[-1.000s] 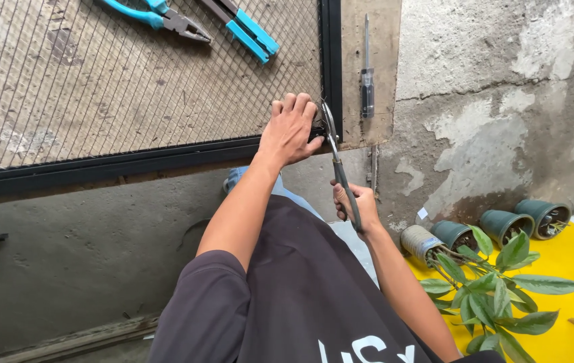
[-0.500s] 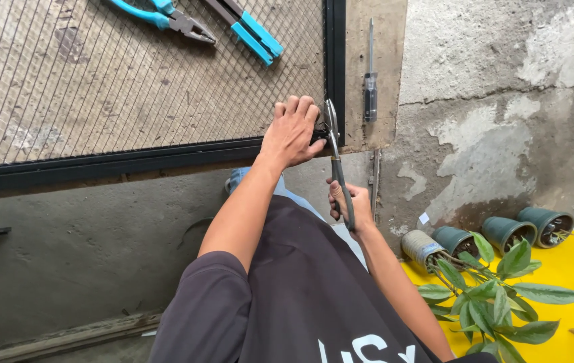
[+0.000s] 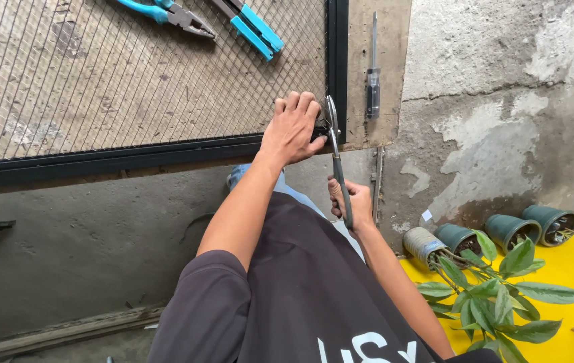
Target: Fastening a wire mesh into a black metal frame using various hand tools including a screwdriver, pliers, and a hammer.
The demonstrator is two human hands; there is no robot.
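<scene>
Clearly the right hand (image 3: 354, 202) is closed around the handles of the metal snips (image 3: 337, 161), whose jaws meet the mesh panel's (image 3: 132, 74) lower right corner under the pressing left hand (image 3: 293, 128), so a slip could nick those fingers.

Soft, even daylight is filling the scene, casting only faint shadows. The picture is staying sharp throughout, with no glare; straight lines are bowing slightly toward the edges.
</scene>
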